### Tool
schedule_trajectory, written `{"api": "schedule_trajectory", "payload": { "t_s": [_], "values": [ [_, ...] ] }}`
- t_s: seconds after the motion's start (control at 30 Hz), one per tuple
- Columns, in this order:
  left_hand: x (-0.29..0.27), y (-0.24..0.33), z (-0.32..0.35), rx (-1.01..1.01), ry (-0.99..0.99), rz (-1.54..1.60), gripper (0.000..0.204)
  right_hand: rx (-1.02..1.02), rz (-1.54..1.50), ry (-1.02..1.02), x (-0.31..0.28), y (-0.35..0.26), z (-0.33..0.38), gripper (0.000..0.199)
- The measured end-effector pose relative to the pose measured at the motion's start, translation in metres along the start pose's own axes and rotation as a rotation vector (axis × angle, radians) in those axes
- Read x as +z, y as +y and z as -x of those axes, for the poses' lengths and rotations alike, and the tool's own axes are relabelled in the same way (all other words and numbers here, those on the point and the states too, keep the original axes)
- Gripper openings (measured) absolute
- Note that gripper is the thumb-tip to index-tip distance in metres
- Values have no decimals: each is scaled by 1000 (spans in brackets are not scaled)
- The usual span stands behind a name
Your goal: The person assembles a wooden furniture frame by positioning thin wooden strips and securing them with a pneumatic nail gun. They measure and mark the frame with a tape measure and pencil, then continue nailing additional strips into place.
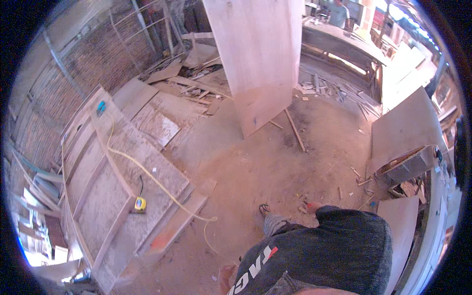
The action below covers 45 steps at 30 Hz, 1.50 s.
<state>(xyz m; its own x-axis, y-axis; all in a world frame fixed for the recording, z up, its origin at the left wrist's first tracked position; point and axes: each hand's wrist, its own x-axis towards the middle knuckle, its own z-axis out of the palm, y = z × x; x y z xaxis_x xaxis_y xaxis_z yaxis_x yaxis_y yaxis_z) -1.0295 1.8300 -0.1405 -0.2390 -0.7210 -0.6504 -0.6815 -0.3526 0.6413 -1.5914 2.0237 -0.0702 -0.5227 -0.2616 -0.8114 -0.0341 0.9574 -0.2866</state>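
We look down over our own dark grey printed shirt (334,250) and see neither hand. The left hand and the right hand are both out of the picture, so we cannot tell whether the fingers are spread, curled or holding anything. One sandalled foot (268,211) shows just ahead of the shirt on the dusty earth floor (255,167).

The nearest small thing is the yellow tape measure (140,204). It lies to our left and a little forward, so the left side of the body is nearer to it than the right. It rests on the long flat wooden frame panel with raised battens (98,196), close to the panel's near right edge, beside a batten. The panel's long axis runs away from us, from the lower left up toward the brick wall (98,59). A thin yellow cord (147,174) crosses the panel on a slant, passes just beside the tape measure, and trails off the edge onto the floor toward us. A small blue object (101,106) sits at the far end of the panel; we cannot tell what it is.

Straight ahead and well apart from us stands a tall pale plywood sheet (260,59), upright on its lower edge and slightly tilted. Thin wooden offcuts (324,86) are scattered behind it. To our right a grey box cabinet under a leaning board (408,164) sits near the foot, and another person (339,12) stands far off at the back.
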Motion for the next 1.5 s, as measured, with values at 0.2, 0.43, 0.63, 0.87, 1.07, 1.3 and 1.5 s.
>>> {"api": "schedule_trajectory", "payload": {
  "t_s": [0.2, 0.43, 0.63, 0.87, 1.07, 1.3, 1.5],
  "values": [
    [-16, 183, -25, 277, -292, -30, 34, 81, -112, -34, -2, -18, -31, 24],
    [-48, 395, -125, 490, -287, -3, 39, -99, 123, -285, -31, -204, -158, 29],
    [-98, 565, -160, 356, -136, 82, 35, -233, 255, -226, -162, -425, -303, 34],
    [-185, 665, -235, 267, 53, 303, 33, -447, 137, -139, -204, -677, -371, 37],
    [-273, 648, -354, 308, 248, 559, 29, -563, 229, -148, -155, -774, -347, 38],
    [-502, 611, -437, 107, 1360, -152, 52, -275, 388, -243, -114, -820, -326, 39],
    [-618, 553, -527, -177, 1238, -256, 64, -151, 270, -225, -89, -883, -378, 40]
  ]
}}
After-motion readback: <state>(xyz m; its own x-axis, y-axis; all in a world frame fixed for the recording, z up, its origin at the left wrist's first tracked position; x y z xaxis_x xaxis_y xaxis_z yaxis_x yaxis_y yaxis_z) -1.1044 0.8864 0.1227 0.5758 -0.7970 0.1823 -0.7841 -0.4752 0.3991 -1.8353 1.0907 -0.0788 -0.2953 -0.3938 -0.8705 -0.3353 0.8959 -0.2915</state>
